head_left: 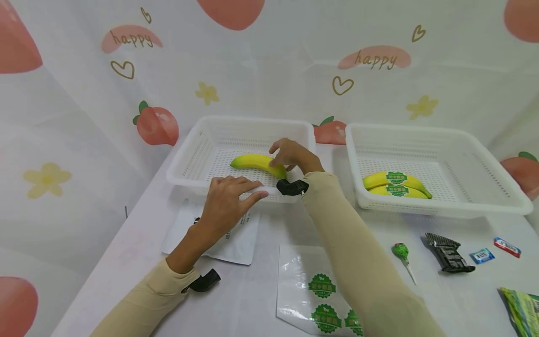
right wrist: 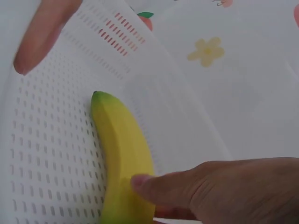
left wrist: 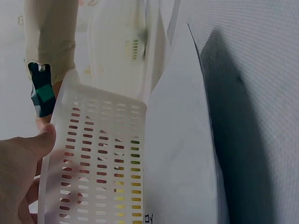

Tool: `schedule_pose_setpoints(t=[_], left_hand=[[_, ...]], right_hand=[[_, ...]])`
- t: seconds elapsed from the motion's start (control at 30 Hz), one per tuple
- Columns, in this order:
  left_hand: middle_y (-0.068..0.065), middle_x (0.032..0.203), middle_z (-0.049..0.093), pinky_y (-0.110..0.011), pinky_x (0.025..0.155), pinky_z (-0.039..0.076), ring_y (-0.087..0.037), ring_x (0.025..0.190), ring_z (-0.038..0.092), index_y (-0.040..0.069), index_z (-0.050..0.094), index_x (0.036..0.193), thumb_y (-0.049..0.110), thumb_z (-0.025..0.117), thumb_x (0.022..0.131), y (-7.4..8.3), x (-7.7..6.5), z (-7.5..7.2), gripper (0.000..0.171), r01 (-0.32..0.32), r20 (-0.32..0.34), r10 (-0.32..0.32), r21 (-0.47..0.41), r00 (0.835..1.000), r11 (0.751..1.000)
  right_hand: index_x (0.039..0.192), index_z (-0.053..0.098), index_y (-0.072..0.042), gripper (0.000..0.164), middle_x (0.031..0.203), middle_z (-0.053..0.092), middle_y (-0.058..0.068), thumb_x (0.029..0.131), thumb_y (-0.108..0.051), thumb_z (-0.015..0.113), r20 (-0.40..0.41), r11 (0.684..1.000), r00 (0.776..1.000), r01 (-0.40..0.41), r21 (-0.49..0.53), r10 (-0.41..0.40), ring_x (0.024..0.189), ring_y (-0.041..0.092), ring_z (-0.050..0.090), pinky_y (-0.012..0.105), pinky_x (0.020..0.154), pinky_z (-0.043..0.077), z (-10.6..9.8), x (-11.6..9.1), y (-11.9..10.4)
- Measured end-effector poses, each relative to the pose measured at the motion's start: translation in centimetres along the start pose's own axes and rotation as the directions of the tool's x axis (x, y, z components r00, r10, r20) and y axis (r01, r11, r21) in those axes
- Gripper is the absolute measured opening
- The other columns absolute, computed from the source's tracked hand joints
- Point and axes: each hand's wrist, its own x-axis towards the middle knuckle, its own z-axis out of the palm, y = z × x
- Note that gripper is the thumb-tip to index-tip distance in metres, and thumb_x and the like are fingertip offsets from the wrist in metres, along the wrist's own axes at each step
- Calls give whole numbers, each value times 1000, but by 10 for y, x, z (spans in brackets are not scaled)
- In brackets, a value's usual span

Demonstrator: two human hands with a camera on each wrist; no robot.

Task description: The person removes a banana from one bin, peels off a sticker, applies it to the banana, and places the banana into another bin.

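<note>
One yellow banana [head_left: 251, 161] with green ends lies in the left white plastic basket [head_left: 187, 182]. My right hand [head_left: 295, 155] reaches into this basket and holds the banana near its right end. In the right wrist view the thumb presses on the side of the banana [right wrist: 122, 140], and the other fingers are mostly hidden behind it. At the basket's near rim, my left hand [head_left: 225, 201] grips the edge. The left wrist view shows the thumb over the rim of the perforated wall [left wrist: 103, 154], with the fingers on its other side.
Two bananas [head_left: 396, 185] with green labels lie in the right white basket [head_left: 421, 208]. A white packet [head_left: 236, 248] is under my left hand. A sheet of green stickers [head_left: 294, 281] lies in front. To the right are a lollipop [head_left: 401, 251], a black wrapper [head_left: 450, 252] and small sweets [head_left: 482, 255].
</note>
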Motion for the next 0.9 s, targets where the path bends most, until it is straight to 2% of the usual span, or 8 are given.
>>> schedule_pose_setpoints(t=[0.13, 0.23, 0.33, 0.43, 0.53, 0.67, 0.8, 0.9], left_hand=[[-1, 109, 81, -49, 84, 43, -26, 97, 70, 19, 84, 117, 39, 81, 93, 1, 0, 1, 31, -11, -1, 11, 5, 1000, 1000], [-2, 109, 81, -49, 84, 43, -26, 97, 70, 18, 83, 117, 38, 82, 93, 0, 0, 2, 31, -15, -3, 15, 8, 1000, 1000], [-2, 109, 81, -49, 85, 43, -27, 96, 70, 18, 83, 118, 39, 81, 93, 0, -1, 1, 32, -14, -4, 14, 12, 1000, 1000], [-1, 108, 81, -49, 85, 44, -26, 96, 70, 19, 83, 118, 39, 81, 94, -1, -1, 0, 32, -10, 0, 10, 13, 1000, 1000], [-1, 107, 81, -49, 85, 44, -26, 96, 70, 19, 83, 119, 39, 81, 94, -1, -1, -1, 32, -7, 6, 7, 6, 1000, 1000], [-1, 107, 81, -49, 85, 44, -27, 97, 71, 18, 83, 119, 39, 81, 94, -1, -1, -2, 33, -10, 14, 10, -2, 1000, 1000], [-1, 107, 81, -50, 85, 44, -27, 98, 72, 19, 83, 118, 38, 81, 94, -1, 0, -3, 31, -14, 10, 14, -4, 1000, 1000], [0, 107, 81, -50, 85, 44, -27, 97, 73, 19, 83, 117, 37, 82, 93, -1, 0, -3, 30, -16, 4, 16, -5, 1000, 1000]], right_hand=[[152, 54, -12, 56, 159, 44, 7, 100, -15, 75, 37, 999, 998, -40, -26, 41, 125, 26, 61, 38, 99, 58, 2, -1, 0], [150, 56, -11, 55, 155, 47, 8, 99, -13, 76, 43, 998, 999, -31, -60, 34, 122, 26, 63, 37, 97, 60, 1, -3, -1], [149, 57, -9, 53, 153, 51, 10, 99, -12, 76, 46, 996, 999, 26, -84, -23, 123, 27, 63, 37, 94, 61, -5, -4, -1], [149, 57, -6, 54, 149, 57, 15, 99, -12, 76, 54, 987, 991, 129, -93, -124, 124, 29, 65, 40, 93, 61, -14, -9, -2], [148, 58, -4, 53, 139, 65, 19, 99, -13, 76, 41, 968, 973, 228, -102, -225, 118, 30, 69, 41, 92, 62, -27, -22, -2], [147, 59, -5, 52, 132, 69, 18, 99, -14, 76, -4, 942, 947, 318, -106, -320, 108, 31, 74, 42, 91, 62, -44, -46, -2], [148, 59, -7, 53, 133, 68, 17, 99, -16, 75, -64, 920, 920, 380, -97, -387, 114, 31, 71, 46, 96, 60, -60, -77, 2], [146, 62, -11, 52, 131, 70, 12, 98, -21, 77, -121, 899, 893, 417, -134, -433, 120, 28, 68, 49, 100, 56, -65, -101, 11]])
